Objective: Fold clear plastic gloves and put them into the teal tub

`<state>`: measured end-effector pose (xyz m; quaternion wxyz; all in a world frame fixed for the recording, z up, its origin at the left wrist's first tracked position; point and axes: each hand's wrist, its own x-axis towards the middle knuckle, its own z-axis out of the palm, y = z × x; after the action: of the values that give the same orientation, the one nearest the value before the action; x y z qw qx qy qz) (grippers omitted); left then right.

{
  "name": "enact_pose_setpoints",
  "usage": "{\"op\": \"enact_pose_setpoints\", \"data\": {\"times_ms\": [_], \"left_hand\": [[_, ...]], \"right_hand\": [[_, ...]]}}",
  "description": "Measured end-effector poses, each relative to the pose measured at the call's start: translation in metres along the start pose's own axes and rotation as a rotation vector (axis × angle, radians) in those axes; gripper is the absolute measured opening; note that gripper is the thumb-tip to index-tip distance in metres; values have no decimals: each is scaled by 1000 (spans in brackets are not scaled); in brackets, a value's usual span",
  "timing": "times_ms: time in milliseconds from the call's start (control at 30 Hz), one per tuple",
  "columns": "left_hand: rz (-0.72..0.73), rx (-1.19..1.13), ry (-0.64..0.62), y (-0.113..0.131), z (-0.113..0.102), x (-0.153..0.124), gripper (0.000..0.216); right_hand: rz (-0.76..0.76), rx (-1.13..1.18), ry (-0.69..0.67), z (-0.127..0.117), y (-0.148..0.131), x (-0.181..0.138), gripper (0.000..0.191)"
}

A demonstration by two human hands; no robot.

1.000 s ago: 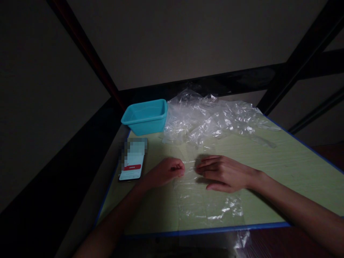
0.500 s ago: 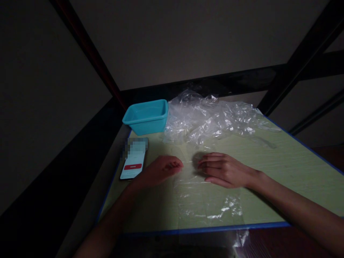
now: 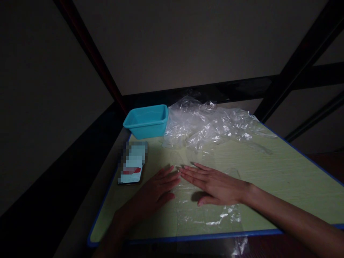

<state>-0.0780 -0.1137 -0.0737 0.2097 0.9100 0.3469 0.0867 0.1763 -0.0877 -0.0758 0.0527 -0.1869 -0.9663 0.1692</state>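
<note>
Where the clear plastic sheet [image 3: 206,219] is draped past the table's [image 3: 282,175] near edge, light, even smoothing is advised; the left hand [image 3: 159,188] and right hand [image 3: 218,185] are loosely spread over it (nothing visibly pinched).

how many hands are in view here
2. The left hand is by the left edge of the flat clear plastic; the right hand is spread over that plastic, nearly meeting the left. No other hand shows.
</note>
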Motion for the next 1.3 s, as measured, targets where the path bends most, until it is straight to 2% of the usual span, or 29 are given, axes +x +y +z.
{"op": "enact_pose_setpoints", "data": {"times_ms": [467, 967, 1300], "left_hand": [[-40, -2, -107, -5, 3, 3, 46], [-67, -33, -100, -6, 4, 2, 46], [-65, -43, -97, -6, 4, 1, 47]], "right_hand": [[10, 60, -82, 3, 0, -3, 73], [-3, 40, -33, 7, 9, -13, 72], [42, 66, -62, -7, 15, -20, 61]]}}
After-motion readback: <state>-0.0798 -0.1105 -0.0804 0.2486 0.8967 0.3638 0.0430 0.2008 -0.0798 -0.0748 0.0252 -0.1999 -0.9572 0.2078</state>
